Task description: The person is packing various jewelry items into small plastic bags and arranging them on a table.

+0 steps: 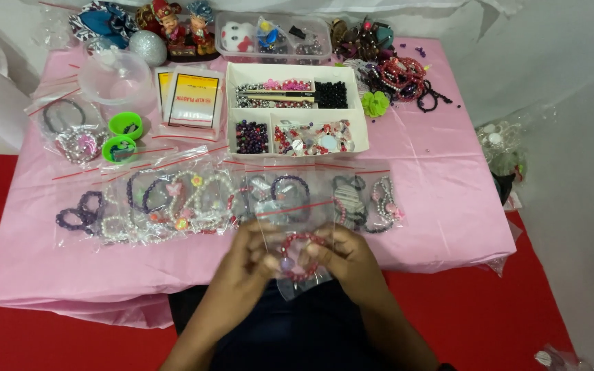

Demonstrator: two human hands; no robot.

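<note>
Both hands hold one small clear zip bag point(290, 218) with a red seal strip, just in front of the pink-covered table point(441, 199). Inside the bag sits a red beaded bracelet point(302, 255). My left hand point(247, 264) grips the bag's left side, my right hand point(348, 260) its right side, thumbs pressing on the bracelet. Right behind the bag lies a row of clear bags with beaded bracelets point(194, 199).
A white divided tray point(297, 110) of beads stands mid-table. Two green cups point(124, 136), a clear dome lid point(115, 75), packets of bags point(192, 99), figurines point(177, 27), a clear box point(273, 36) and loose bracelets point(403, 75) line the back. Red floor surrounds the table.
</note>
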